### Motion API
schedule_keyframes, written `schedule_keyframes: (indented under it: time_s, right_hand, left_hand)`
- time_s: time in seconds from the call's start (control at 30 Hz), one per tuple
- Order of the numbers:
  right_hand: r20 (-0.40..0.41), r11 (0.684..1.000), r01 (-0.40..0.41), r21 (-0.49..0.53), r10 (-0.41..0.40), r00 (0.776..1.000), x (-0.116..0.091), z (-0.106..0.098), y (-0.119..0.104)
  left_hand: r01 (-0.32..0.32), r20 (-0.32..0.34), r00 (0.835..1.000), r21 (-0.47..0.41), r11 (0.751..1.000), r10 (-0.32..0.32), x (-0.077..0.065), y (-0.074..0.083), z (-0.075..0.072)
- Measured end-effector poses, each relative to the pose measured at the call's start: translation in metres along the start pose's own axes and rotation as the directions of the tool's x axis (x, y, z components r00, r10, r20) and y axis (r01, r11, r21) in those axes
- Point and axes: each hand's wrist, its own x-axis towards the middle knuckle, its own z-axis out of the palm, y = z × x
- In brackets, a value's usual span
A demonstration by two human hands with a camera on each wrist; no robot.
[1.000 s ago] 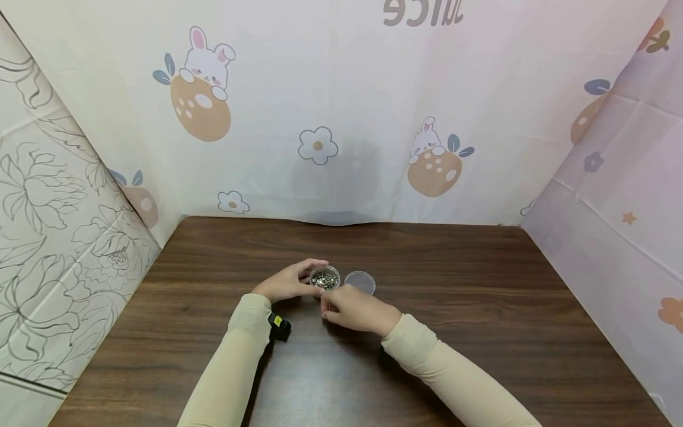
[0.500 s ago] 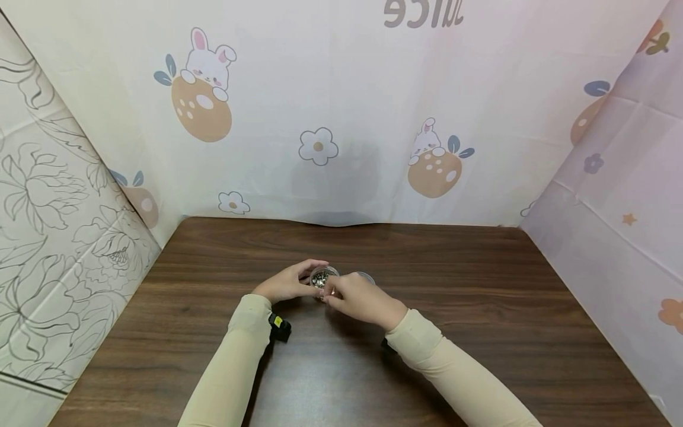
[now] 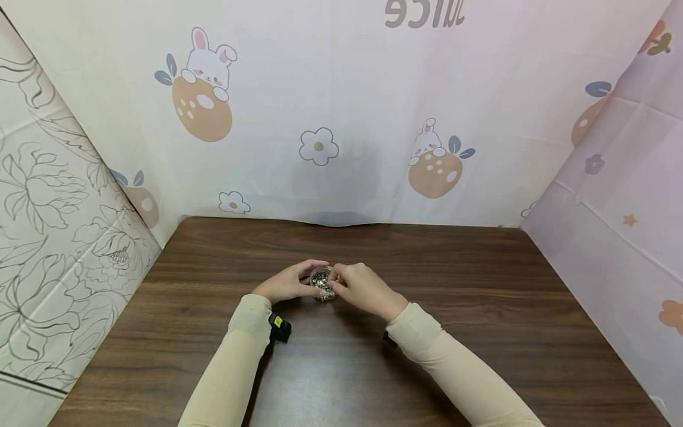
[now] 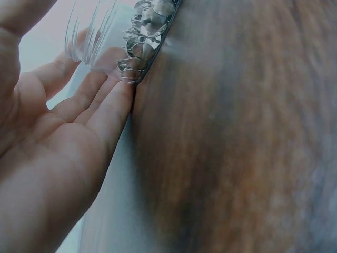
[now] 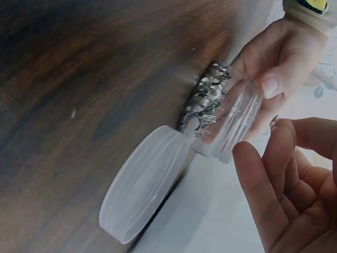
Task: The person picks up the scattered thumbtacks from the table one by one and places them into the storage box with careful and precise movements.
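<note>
A small clear round jar of silver thumbtacks stands upright on the wooden table. My left hand holds the jar from the left, its thumb at the near side and fingers round the far side. At the jar's right rim is my right hand, thumb and finger together. In the right wrist view, a tiny shiny piece, seemingly a thumbtack, shows at the pinching fingertips of that hand. The jar's clear lid lies beside the jar; in the head view my right hand hides it.
The brown wooden table extends on all sides of the hands. Printed cloth hangs along its back edge and both sides. A black wrist camera sits under the left cuff.
My right hand has moved away from me, from the jar's near side to its right rim, and now covers the lid in the head view. The left hand and jar stay put.
</note>
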Motion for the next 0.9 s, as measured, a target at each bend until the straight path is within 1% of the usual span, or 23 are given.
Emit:
schedule_keyframes:
  time_s: [0.23, 0.53, 0.63, 0.7, 0.77, 0.87, 0.9]
  right_hand:
    - [-0.003, 1.0, -0.019, 0.001, 0.019, 1.0, 0.004, 0.003, 0.006]
    - [0.004, 0.999, -0.034, 0.006, 0.034, 0.999, 0.005, 0.005, 0.007]
    - [0.012, 0.999, -0.035, 0.008, 0.035, 0.999, 0.003, 0.005, 0.006]
    - [0.017, 0.999, -0.035, 0.006, 0.035, 0.999, 0.002, 0.006, 0.006]
    - [0.021, 0.999, -0.036, 0.01, 0.035, 0.999, 0.0, 0.007, 0.005]
    - [0.024, 0.999, -0.036, 0.015, 0.035, 0.999, -0.002, 0.007, 0.003]
    - [0.024, 0.999, -0.035, 0.018, 0.035, 0.999, -0.003, 0.007, 0.002]
  left_hand:
    - [0.006, -0.002, 1.0, -0.001, 1.0, -0.006, 0.0, -0.001, 0.0]
    - [0.002, 0.001, 1.0, 0.003, 1.0, -0.002, 0.0, 0.0, -0.001]
    - [-0.003, 0.017, 1.0, -0.006, 1.0, 0.003, -0.004, 0.01, -0.001]
    - [-0.004, 0.023, 1.0, -0.008, 1.0, 0.005, -0.004, 0.011, -0.002]
    - [-0.007, 0.025, 1.0, -0.007, 1.0, 0.007, -0.004, 0.011, -0.001]
    - [-0.01, 0.011, 1.0, 0.006, 1.0, 0.01, 0.001, -0.001, -0.001]
    - [-0.015, 0.009, 1.0, 0.008, 1.0, 0.015, 0.002, -0.002, -0.001]
